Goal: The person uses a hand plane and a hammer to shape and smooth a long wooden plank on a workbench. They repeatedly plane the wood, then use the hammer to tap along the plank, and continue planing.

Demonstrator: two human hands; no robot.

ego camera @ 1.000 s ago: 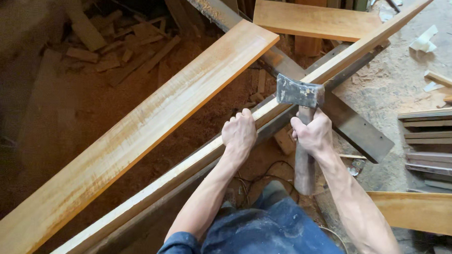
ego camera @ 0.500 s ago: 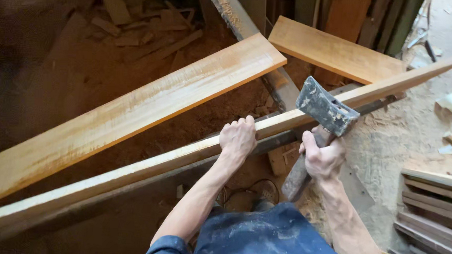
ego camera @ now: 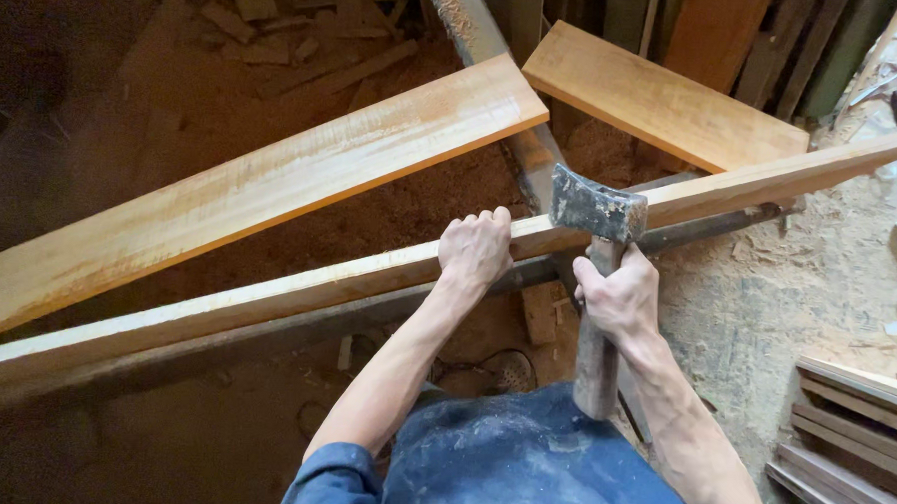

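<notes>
Hatchet (ego camera: 597, 210) up in my right hand (ego camera: 618, 293), fist tight round its wooden handle. My left hand (ego camera: 475, 247) curls over the long plank (ego camera: 268, 300), fingers hooked on its top edge.

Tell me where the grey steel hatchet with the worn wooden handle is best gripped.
Grip the grey steel hatchet high on its wooden handle, just under the head, coming from the near side, as the right hand does. The handle points toward the person, and its upper part is bare. The heavy head probably steers better from a high grip. The left hand holds the long pale plank beside it.
</notes>
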